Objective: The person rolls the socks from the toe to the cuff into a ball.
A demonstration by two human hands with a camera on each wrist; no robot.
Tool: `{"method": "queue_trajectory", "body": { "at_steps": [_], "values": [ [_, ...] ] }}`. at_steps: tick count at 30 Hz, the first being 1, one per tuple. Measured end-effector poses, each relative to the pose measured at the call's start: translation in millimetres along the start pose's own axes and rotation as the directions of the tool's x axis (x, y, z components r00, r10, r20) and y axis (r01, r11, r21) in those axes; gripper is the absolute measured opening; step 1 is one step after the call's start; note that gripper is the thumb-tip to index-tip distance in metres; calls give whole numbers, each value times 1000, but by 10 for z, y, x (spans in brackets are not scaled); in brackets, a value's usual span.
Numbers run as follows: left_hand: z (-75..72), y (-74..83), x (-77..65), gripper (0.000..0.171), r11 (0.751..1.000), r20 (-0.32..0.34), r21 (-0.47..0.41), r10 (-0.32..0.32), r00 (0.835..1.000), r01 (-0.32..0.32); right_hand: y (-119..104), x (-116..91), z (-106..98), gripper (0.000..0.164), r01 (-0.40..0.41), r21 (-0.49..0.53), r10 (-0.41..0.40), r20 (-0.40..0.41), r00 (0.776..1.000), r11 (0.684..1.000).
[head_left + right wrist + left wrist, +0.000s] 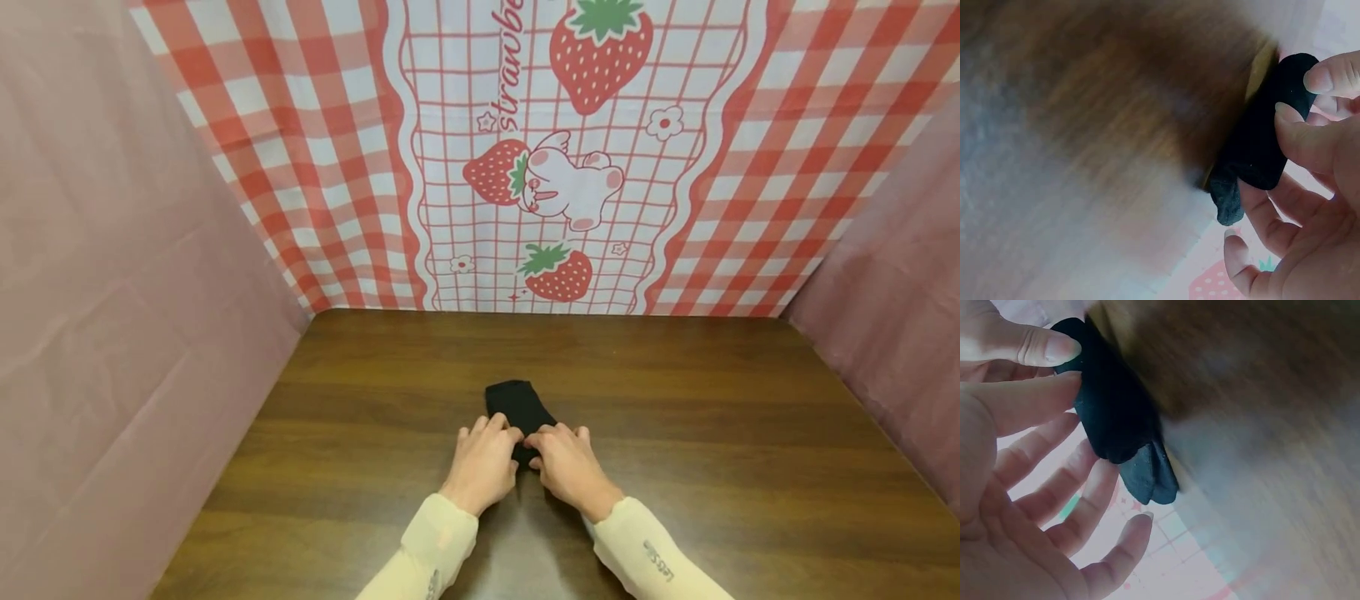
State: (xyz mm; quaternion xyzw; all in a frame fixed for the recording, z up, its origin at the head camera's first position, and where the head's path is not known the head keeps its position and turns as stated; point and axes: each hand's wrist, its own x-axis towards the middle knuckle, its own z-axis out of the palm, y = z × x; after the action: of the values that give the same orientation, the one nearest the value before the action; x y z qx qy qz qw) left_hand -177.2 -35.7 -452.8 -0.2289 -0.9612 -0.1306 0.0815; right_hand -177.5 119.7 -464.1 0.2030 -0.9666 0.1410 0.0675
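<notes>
A pair of black socks [517, 404] lies on the wooden table, the far end flat and the near end rolled up between the two hands. My left hand [483, 462] holds the left side of the roll, thumb on the near face and fingers curled behind it. From the other side my right hand [573, 467] grips the roll in the same way, its thumb close to the left one. In the left wrist view two layered sock ends [1147, 475] stick out past the roll. The right wrist view shows the rolled part [1260, 137] as a thick cylinder.
The brown wooden table [360, 417] stretches around the hands. Behind it hangs a red-and-white checked cloth [337, 167] with strawberry prints. Pink cloth walls [150, 292] stand at the left and right.
</notes>
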Motion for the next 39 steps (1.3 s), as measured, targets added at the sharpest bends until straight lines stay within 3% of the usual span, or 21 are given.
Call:
{"method": "queue_trajectory", "body": {
  "at_steps": [8, 14, 23, 30, 39],
  "values": [
    [11, 6, 14, 24, 1000, 25, 28, -4, 1000, 3, -13, -5, -18, 21, 5, 0, -5, -7, 1000, 1000],
    [35, -1, 3, 23, 999, -11, 53, -6, 1000, 6, -25, -17, -19, 22, 11, -13, -11, -25, 1000, 1000],
    [48, -8, -26, 21, 1000, -9, 12, -29, 1000, 29, -50, -25, -55, 26, 35, -5, -35, 5, 999, 999],
    [57, -15, -50, 18, 999, -7, -16, -48, 999, 47, -61, -38, -41, 28, 80, 4, -80, -18, 997, 997],
    [55, -25, -25, 13, 999, -13, -27, -29, 999, 29, -41, -6, -43, 24, 95, 24, -95, -10, 995, 995]
  ]
}}
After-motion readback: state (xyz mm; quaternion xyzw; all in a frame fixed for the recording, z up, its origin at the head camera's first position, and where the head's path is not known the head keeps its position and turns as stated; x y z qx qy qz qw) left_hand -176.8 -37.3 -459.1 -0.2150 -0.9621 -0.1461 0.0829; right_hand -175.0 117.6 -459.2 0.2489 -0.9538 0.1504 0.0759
